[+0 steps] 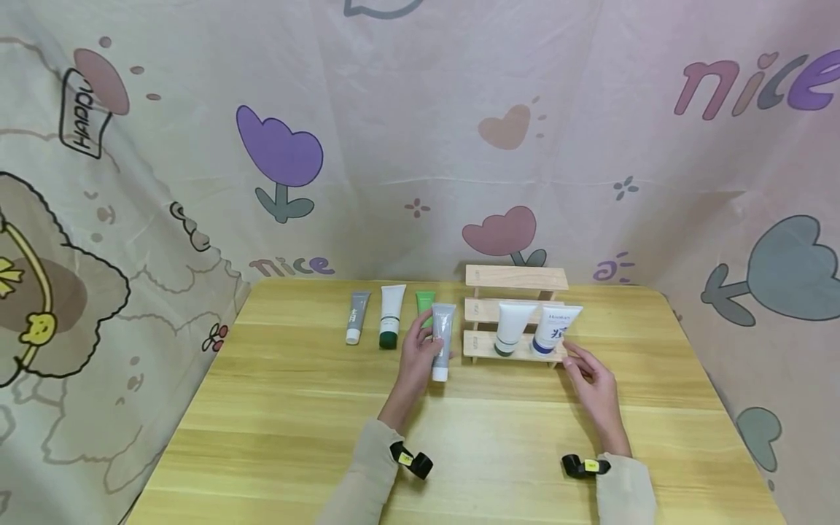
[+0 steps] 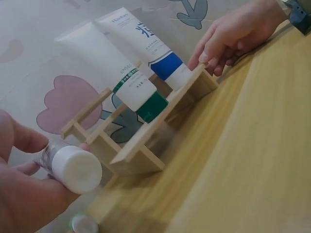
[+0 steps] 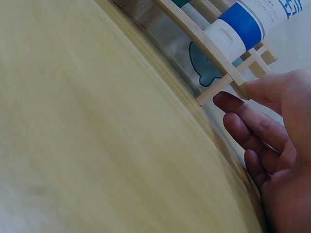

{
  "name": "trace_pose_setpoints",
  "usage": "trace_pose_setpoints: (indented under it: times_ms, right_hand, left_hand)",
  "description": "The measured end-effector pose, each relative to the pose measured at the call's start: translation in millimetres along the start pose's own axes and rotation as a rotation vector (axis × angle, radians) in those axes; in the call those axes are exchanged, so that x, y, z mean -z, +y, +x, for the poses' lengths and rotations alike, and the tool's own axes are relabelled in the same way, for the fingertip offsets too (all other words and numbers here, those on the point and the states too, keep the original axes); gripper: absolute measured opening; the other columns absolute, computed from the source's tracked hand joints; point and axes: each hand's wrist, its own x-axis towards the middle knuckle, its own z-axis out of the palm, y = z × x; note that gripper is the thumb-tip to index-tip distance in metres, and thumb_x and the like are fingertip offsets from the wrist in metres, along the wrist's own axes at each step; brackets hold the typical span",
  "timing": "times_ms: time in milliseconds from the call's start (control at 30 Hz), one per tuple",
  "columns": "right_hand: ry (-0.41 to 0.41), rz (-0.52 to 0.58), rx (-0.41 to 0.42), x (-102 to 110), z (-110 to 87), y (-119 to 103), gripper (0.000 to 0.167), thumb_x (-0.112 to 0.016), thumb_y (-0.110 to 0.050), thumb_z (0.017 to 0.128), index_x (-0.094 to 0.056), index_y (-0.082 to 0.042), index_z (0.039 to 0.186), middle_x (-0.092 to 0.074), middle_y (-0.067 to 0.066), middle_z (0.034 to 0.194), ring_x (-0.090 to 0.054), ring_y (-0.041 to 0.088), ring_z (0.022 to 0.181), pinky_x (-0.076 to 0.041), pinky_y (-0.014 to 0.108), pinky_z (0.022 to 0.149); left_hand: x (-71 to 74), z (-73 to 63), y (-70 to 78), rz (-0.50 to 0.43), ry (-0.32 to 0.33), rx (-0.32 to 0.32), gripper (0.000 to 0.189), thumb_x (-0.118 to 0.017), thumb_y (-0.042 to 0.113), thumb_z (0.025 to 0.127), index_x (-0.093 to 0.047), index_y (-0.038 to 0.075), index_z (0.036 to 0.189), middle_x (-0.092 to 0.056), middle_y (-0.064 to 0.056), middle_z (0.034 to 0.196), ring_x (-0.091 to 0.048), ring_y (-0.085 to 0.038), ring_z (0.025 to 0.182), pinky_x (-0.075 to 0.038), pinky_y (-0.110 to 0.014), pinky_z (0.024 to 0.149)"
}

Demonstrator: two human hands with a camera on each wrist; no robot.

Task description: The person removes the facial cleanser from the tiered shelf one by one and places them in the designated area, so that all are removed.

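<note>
My left hand (image 1: pixel 415 359) grips a grey squeeze tube (image 1: pixel 442 328) with a white cap (image 2: pixel 77 170) pointing down, left of a three-step wooden rack (image 1: pixel 515 277). At the right end of the rack's lowest step, my right hand (image 1: pixel 597 386) pinches the corner with thumb (image 3: pixel 267 90) and forefinger. On that step, cap down and leaning back, stand a white tube with a green cap (image 1: pixel 515 328) and a white tube with a blue band (image 1: pixel 556 328). Behind my left hand lies a green tube (image 1: pixel 425 300), partly hidden.
Further left on the wooden table (image 1: pixel 275 408) lie a small grey tube (image 1: pixel 357 313) and a white tube with a dark green cap (image 1: pixel 391 313). A printed cloth (image 1: pixel 394 146) hangs behind the table. Each wrist wears a black camera strap.
</note>
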Motion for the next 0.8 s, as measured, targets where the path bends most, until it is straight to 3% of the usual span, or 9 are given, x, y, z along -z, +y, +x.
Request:
trace_pose_setpoints:
  times_ms: [100, 267, 433, 800]
  right_hand:
    - [0.002, 0.000, 0.007, 0.5, 0.2, -0.1, 0.033, -0.061, -0.006, 0.103, -0.063, 0.005, 0.134, -0.072, 0.025, 0.114, -0.064, -0.006, 0.096, -0.047, 0.007, 0.084]
    - [0.003, -0.004, 0.013, 0.0, 0.4, -0.7, 0.033, -0.061, -0.006, 0.103, -0.063, 0.006, 0.134, -0.072, 0.026, 0.114, -0.064, -0.007, 0.096, -0.047, 0.006, 0.084]
    - [0.007, -0.006, 0.017, 0.1, 0.9, -0.2, 0.033, -0.061, -0.005, 0.102, -0.064, 0.005, 0.133, -0.072, 0.025, 0.113, -0.064, -0.007, 0.096, -0.047, 0.006, 0.084]
    - [-0.010, 0.004, -0.004, 0.4, 0.5, -0.8, 0.034, -0.061, -0.007, 0.103, -0.062, 0.005, 0.135, -0.071, 0.025, 0.117, -0.065, -0.005, 0.096, -0.048, 0.007, 0.084]
  left_hand:
    - [3.6, -5.9, -5.1, -0.005, 0.003, 0.014, 0.070, -0.048, -0.016, 0.093, -0.036, 0.008, 0.158, -0.050, -0.031, 0.136, -0.056, -0.039, 0.120, -0.056, -0.058, 0.093]
    - [9.7, -13.9, -13.5, 0.055, 0.024, 0.025, 0.071, -0.051, -0.018, 0.094, -0.039, 0.011, 0.157, -0.052, -0.029, 0.138, -0.054, -0.041, 0.129, -0.052, -0.044, 0.101]
    - [13.4, -20.0, -20.3, 0.084, 0.027, -0.001, 0.073, -0.054, -0.018, 0.093, -0.038, 0.012, 0.158, -0.053, -0.028, 0.140, -0.053, -0.043, 0.131, -0.049, -0.048, 0.106]
    - [24.2, -36.0, -31.8, 0.139, 0.032, 0.070, 0.076, -0.064, -0.010, 0.093, -0.036, 0.015, 0.159, -0.056, -0.025, 0.135, -0.062, -0.040, 0.117, -0.055, -0.046, 0.096]
